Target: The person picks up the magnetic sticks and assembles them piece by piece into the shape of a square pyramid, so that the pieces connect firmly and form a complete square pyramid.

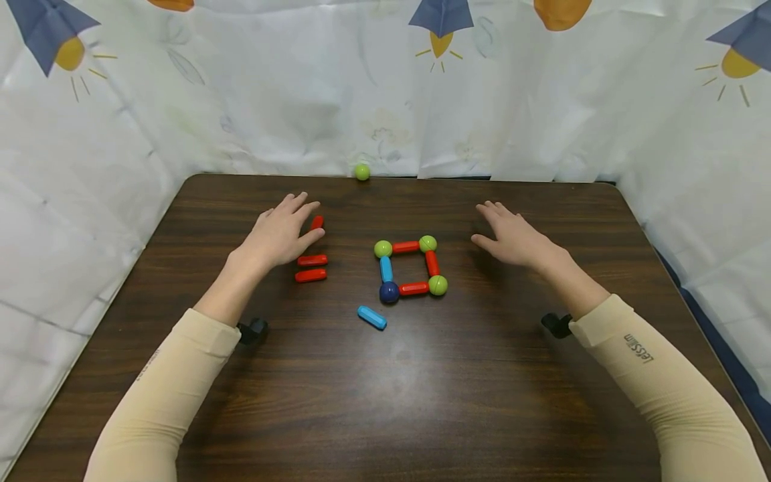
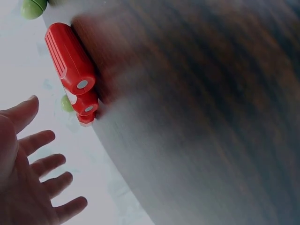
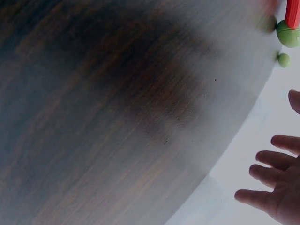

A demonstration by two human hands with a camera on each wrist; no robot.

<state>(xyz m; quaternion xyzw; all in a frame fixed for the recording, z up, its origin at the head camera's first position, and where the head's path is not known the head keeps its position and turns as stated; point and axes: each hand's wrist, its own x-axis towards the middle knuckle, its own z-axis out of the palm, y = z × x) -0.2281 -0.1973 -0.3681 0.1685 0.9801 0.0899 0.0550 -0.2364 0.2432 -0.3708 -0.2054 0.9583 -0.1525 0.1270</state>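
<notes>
Both hands reach forward, palms down, fingers spread and gripping nothing: the left hand by three loose, ribbed red rods with round silvery ends, the right hand to the right of a four-sided rod-and-ball frame. A light-blue rod lies near its dark-blue corner ball. Behind the dark wood-grain table, where a green ball sits at the far edge, hangs a white printed sheet.
</notes>
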